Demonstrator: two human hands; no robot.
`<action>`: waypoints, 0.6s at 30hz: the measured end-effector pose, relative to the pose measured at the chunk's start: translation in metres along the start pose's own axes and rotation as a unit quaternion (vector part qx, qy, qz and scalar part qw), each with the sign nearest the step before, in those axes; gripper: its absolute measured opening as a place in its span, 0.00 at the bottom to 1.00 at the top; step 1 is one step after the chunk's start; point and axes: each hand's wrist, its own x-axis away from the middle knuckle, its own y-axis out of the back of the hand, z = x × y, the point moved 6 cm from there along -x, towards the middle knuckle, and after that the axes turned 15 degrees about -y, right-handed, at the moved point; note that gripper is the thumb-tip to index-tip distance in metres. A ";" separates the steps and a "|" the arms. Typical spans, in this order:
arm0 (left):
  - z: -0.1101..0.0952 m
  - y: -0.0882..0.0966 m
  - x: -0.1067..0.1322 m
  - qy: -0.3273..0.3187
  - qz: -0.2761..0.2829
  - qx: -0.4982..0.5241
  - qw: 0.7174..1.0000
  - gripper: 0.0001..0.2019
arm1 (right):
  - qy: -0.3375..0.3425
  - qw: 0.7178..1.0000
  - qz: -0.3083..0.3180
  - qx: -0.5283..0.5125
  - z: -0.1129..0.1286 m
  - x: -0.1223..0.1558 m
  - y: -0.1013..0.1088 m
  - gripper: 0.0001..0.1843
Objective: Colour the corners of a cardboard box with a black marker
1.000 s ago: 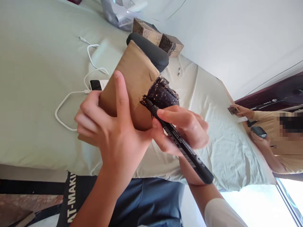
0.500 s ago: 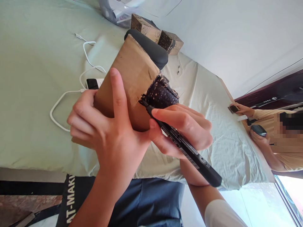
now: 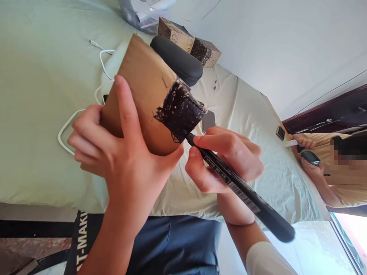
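My left hand [image 3: 120, 149] grips a brown cardboard box [image 3: 140, 72], its thumb side spread over the near face and the other fingers wrapped round the left edge. The box is tilted above the cloth-covered table. Dense black scribble [image 3: 182, 110] covers the box's right end, with loose strokes at its edge. Between the thumb and fingers of my right hand [image 3: 229, 156] is a black marker pen [image 3: 237, 187], slanting down to the right. Its tip is at the lower edge of the scribbled patch, by the box's corner; whether it touches is hard to tell.
Behind the box lie a black hard case [image 3: 177, 59] and scribbled cardboard boxes [image 3: 206, 51]. A white cable [image 3: 64, 131] curls at left. A dark flat object [image 3: 209, 121] lies beyond my right hand. At far right, another person [image 3: 329, 172] holds a dark rounded object.
The box and my left hand have shifted left. The marker tip has moved from the scribble's left edge to its lower corner. The other person's hand has drawn back from a small dark object.
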 end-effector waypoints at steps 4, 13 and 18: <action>0.006 0.000 -0.001 0.008 0.019 -0.001 1.000 0.78 | -0.008 1.000 0.005 -0.023 0.000 -0.002 0.000 0.13; 0.010 0.003 0.002 0.024 0.025 0.027 0.999 0.76 | 0.032 0.998 0.013 -0.046 0.002 0.000 0.006 0.13; 0.019 0.007 0.004 -0.027 -0.029 0.135 0.990 0.84 | 0.067 0.997 0.008 -0.037 0.001 0.002 0.013 0.14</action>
